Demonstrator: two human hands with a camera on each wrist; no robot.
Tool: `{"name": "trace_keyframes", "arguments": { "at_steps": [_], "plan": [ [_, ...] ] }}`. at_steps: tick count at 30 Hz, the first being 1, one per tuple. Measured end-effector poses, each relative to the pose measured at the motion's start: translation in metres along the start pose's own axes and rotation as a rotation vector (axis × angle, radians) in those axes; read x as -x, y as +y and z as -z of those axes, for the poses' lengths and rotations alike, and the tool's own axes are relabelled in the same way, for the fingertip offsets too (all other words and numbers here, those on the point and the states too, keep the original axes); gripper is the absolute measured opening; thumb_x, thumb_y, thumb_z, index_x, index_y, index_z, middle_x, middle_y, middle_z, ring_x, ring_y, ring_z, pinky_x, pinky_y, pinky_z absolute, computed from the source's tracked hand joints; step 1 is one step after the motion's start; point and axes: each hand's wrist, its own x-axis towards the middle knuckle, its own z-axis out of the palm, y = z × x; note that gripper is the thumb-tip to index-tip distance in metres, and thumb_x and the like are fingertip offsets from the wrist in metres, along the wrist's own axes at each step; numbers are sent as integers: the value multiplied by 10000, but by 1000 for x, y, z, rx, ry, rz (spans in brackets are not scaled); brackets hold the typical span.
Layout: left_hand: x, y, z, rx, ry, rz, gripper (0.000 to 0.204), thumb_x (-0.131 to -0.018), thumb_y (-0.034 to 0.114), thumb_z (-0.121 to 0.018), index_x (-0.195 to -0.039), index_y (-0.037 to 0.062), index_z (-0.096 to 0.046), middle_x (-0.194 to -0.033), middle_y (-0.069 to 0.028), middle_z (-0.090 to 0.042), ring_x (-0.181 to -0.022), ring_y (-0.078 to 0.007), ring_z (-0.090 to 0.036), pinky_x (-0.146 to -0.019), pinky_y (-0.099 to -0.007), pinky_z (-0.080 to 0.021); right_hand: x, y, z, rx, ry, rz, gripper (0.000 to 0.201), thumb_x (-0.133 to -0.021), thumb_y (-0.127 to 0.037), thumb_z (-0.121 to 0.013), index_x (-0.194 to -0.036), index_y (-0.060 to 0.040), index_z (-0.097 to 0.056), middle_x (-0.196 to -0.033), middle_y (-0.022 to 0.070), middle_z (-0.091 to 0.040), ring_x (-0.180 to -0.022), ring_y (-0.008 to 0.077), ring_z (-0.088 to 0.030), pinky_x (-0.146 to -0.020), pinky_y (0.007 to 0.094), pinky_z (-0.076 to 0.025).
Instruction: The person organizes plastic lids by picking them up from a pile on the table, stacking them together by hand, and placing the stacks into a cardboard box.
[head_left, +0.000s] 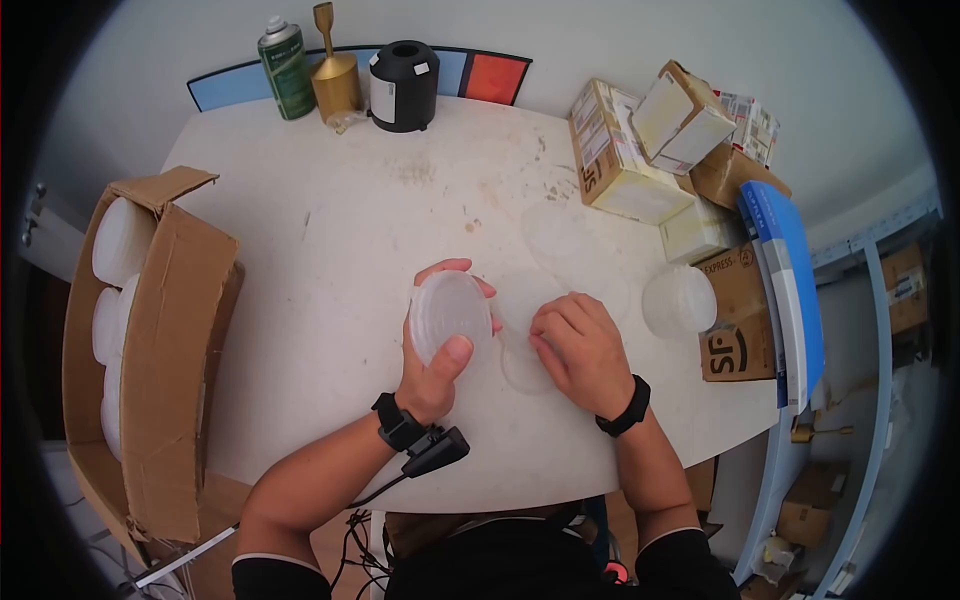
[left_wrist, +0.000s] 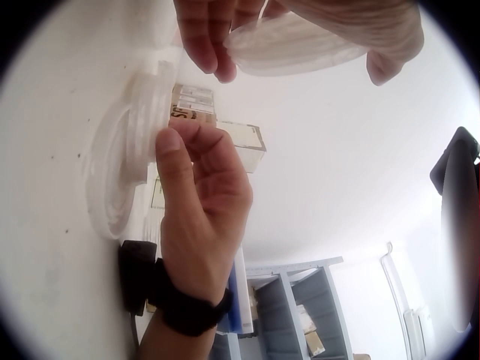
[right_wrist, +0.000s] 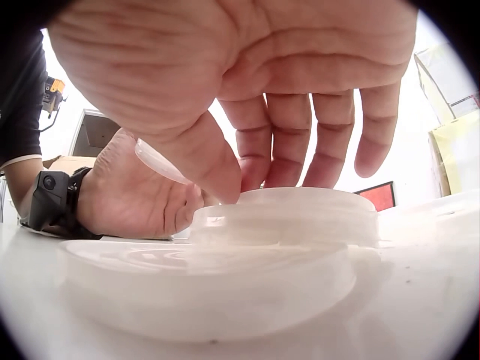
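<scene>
My left hand [head_left: 432, 365] grips a round translucent plastic lid [head_left: 447, 305], thumb across its face and fingers behind it. In the left wrist view that lid [left_wrist: 296, 49] is tilted, with ridges along its side. To the right, my right hand [head_left: 580, 345] is low over more translucent lids [head_left: 525, 370] lying on the table. Seen from the right wrist, its thumb and fingertips pinch at the rim of a raised lid [right_wrist: 292, 217]. A wider lid [right_wrist: 202, 285] lies nearer that camera. Further lids [head_left: 555, 230] lie behind the right hand.
A cardboard box [head_left: 185, 370] of white round tubs stands at left. A translucent round container [head_left: 678, 302] is at right, near cartons [head_left: 630, 170] and blue-and-white folders [head_left: 785, 290]. Along the back are a spray can [head_left: 287, 70], a gold piece [head_left: 336, 85] and a black canister [head_left: 404, 88].
</scene>
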Motion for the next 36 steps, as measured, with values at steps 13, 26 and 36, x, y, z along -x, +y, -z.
{"name": "trace_keyframes", "arguments": {
  "at_steps": [13,26,36],
  "plan": [
    [1,1,2,65,-50,24,869,-836,537,-721,-1448,28,-373,-1217,-141,-570,-1067,-221,-598,-921,-386,-526,11,-4,0,-46,427,185,216,-773,57,-734,-933,-33,-620,-1082,144,-702,-663,240,-601,-540,327,-477],
    [5,8,-1,104,-115,99,795,-821,325,-721,-1463,7,-377,-1345,-128,-542,-1256,-219,-528,-1084,-380,-420,6,-2,-1,-31,288,368,255,-710,55,-758,-937,-1,-655,-1131,150,-705,-769,279,-692,-580,328,-561],
    [5,9,-5,-53,-190,97,799,-800,232,-682,-1510,25,-381,-1369,-120,-562,-1295,-232,-529,-1121,-386,-396,18,-15,-5,-356,378,64,263,-823,54,-734,-1055,-25,-636,-1312,185,-549,-1032,258,-643,-833,348,-575]
  ]
}}
